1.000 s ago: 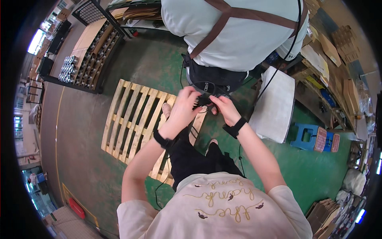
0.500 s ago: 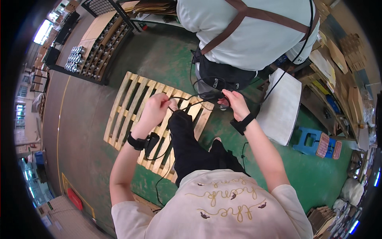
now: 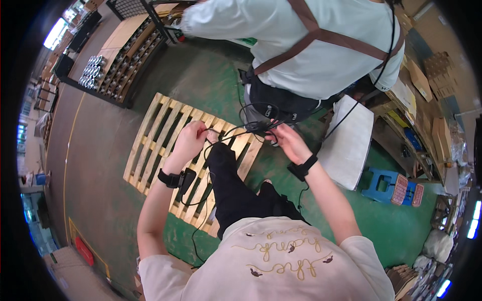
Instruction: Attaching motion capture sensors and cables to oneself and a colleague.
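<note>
My left hand is closed, thumb and fingertips pinched on a thin strand of black cable. At the right end of the tangled loops, my right hand has its fingers curled around the cable bundle, some of them partly hidden behind it. The loops hang between both hands, above my leg and the wooden pallet. Each wrist wears a black strap with a small dark device, the left device and the right device. A cable runs down from the left one.
Just ahead stands a co-worker in a white top with brown straps and a dark waist bag. To the right are a white padded board, a blue stool and a shelf with cartons. A rack of metal parts stands far left.
My right hand has moved slightly left and down, its fingers looser on the cable. The co-worker's left arm now reaches out to the left. My view has shifted a little.
</note>
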The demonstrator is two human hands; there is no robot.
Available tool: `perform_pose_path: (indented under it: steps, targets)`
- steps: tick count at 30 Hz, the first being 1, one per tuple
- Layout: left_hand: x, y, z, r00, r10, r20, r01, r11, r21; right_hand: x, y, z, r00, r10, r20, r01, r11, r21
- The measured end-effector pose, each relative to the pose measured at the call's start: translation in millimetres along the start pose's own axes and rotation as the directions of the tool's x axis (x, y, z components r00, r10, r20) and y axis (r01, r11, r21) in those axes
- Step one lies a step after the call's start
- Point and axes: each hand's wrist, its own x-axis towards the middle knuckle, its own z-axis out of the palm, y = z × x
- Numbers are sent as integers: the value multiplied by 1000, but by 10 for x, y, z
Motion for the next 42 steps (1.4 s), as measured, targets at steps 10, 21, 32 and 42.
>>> perform_pose_path:
  steps: [10, 21, 32, 42]
  targets:
    - [434, 645, 360, 910, 400, 111, -407, 911, 58, -100, 67, 113, 946, 18, -323, -114, 953, -281]
    - [734, 727, 1057, 936, 334, 106, -321, 939, -123, -145, 100, 72, 925, -11, -380, -110, 949, -294]
    - [414, 614, 858, 921, 142, 363, -57, 970, -235, -406, 404, -23, 969, -178, -169, 42, 800, -598]
    - [674, 625, 628, 874, 73, 481, 43, 973, -225, -781, 141, -605, 981, -154, -121, 26, 713, -701]
